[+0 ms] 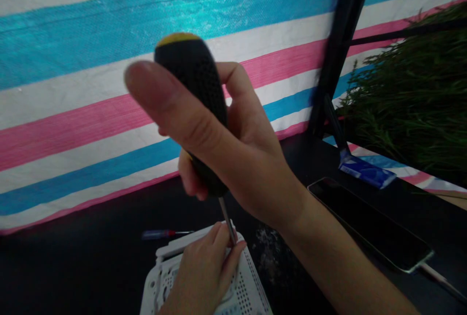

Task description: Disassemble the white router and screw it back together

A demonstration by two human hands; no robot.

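Observation:
My right hand (233, 135) is wrapped round the thick black handle of a screwdriver (207, 81) with a yellow end cap, held high and tilted above the table. The metal shaft runs down to the far right corner of a white perforated plastic casing (248, 276). My left hand (204, 266) lies on that casing, its thumb and fingers pressed around the lower end of the shaft. The exact tip is hidden between these fingers. Just left of the casing's far edge lies a small screwdriver (160, 234) with a dark and red handle.
On the black table (91, 266) at the right lies a phone (368, 222) with a cable plugged in. Beyond it is a blue packet (367, 171) near a black metal post (335, 47). A striped tarp (109, 115) hangs behind; green plants (412, 96) stand at right.

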